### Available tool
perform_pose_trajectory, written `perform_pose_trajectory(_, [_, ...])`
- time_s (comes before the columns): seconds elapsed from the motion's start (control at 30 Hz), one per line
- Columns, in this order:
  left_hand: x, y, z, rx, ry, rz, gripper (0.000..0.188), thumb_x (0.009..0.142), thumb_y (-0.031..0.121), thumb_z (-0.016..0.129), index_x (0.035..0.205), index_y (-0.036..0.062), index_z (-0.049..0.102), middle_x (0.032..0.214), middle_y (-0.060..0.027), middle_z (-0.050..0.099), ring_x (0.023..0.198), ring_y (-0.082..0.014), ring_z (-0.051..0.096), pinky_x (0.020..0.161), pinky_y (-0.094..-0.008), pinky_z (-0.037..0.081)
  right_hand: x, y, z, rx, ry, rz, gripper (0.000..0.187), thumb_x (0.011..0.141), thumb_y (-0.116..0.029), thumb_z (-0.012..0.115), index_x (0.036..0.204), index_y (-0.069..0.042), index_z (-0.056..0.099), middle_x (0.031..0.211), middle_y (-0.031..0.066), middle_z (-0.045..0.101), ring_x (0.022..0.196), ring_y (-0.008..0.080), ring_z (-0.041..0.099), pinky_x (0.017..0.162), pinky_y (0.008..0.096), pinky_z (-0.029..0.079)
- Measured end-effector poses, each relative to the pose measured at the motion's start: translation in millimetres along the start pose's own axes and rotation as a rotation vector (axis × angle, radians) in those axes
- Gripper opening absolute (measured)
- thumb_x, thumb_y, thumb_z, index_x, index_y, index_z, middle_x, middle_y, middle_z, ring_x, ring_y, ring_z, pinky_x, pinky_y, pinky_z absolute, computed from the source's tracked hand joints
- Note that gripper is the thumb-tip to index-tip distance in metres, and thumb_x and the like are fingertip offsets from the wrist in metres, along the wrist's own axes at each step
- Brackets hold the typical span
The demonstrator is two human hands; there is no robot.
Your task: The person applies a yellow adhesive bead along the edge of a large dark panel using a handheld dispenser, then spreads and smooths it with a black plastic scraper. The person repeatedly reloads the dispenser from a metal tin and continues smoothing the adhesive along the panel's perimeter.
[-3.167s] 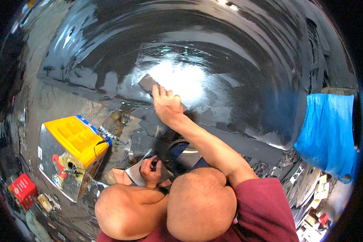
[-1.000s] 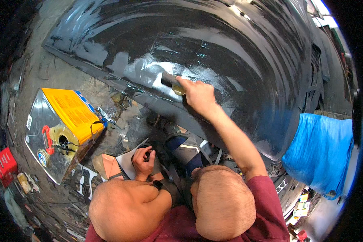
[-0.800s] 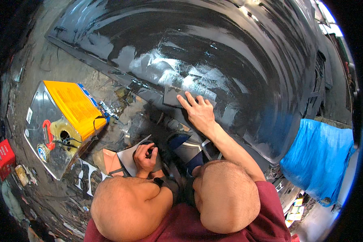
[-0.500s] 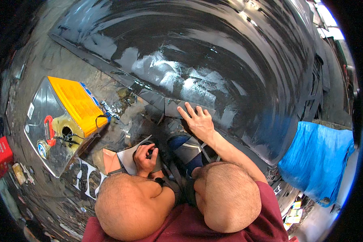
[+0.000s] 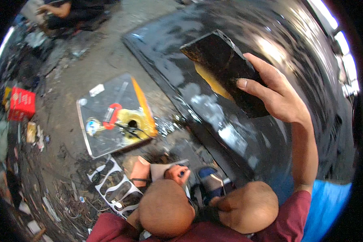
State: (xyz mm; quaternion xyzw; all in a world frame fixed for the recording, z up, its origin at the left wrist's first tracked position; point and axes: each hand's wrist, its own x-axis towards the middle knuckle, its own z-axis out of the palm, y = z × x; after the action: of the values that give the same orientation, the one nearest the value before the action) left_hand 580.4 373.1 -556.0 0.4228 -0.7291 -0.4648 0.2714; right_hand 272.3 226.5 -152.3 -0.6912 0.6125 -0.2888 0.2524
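My right hand (image 5: pixel 276 86) grips a flat, dark rectangular piece (image 5: pixel 226 66) by its right end. Thumb on the near face, it holds the piece raised and tilted above a large glossy black panel (image 5: pixel 169 48). A yellowish patch shows along the piece's lower edge; whether it belongs to the piece I cannot tell. Low in the middle, between my knees, my left hand (image 5: pixel 176 174) is closed with curled fingers beside a greyish flat sheet (image 5: pixel 159 168). What those fingers hold, if anything, is too small to make out.
A square metal can (image 5: pixel 97 117) with a red handle, a yellow side and a stained hole stands left of the panel. Nearby lie a white cut-out frame (image 5: pixel 123 187), a red box (image 5: pixel 22 104) and scattered scraps. Blue sheeting (image 5: pixel 326 205) hangs right. Another person's arm (image 5: pixel 60 10) shows far left.
My right hand, earlier spread flat on a grey rectangular piece at the panel's near edge, has risen to the right, gripping a dark piece. My left hand stays low, fingers curled. The view has turned.
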Motion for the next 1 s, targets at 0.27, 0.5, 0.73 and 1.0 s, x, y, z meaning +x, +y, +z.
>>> perform_pose_trajectory(0.27, [-6.8,5.0,-0.5,-0.076,0.134,-0.033,0.017,0.08,0.017,0.084,0.089,0.0043,0.076,0.077,-0.0077,0.072,0.065,-0.0209,0.063,0.058,-0.0335,0.049,94.8,-85.1,80.4,-0.038,-0.374,-0.273,0.03,0.096,-0.013,0.062,0.123,-0.001,0.057,0.092,0.0151,0.064,0.087,0.0205,0.063,0.08,0.0379,0.05])
perform_pose_trajectory(0.5, [-0.5,12.9,-6.7,-0.075,0.064,-0.046,0.02,0.084,0.023,0.081,0.087,0.0036,0.074,0.08,-0.0101,0.071,0.076,-0.0282,0.068,0.068,-0.0387,0.055,62.0,-56.3,214.5,-0.197,-0.162,-0.492,0.039,0.085,-0.013,0.069,0.124,-0.009,0.068,0.094,0.0177,0.072,0.079,0.0322,0.071,0.07,0.043,0.056])
perform_pose_trajectory(0.73, [0.1,7.8,1.4,-0.105,0.092,0.004,0.018,0.083,0.02,0.083,0.086,0.004,0.075,0.079,-0.0097,0.072,0.069,-0.025,0.068,0.06,-0.0358,0.054,0.0,39.4,187.6,-0.267,0.114,-0.374,0.056,0.075,-0.002,0.074,0.13,-0.008,0.067,0.082,0.0137,0.07,0.066,0.0292,0.066,0.062,0.0403,0.055])
perform_pose_trajectory(1.0, [0.4,6.9,-1.9,-0.098,0.074,-0.065,0.019,0.083,0.022,0.082,0.086,0.0043,0.075,0.079,-0.0092,0.071,0.076,-0.0276,0.069,0.067,-0.0384,0.056,75.4,-57.3,175.7,-0.204,0.014,-0.657,0.051,0.072,-0.004,0.077,0.122,-0.013,0.073,0.118,0.0052,0.075,0.086,0.0257,0.07,0.074,0.037,0.058])
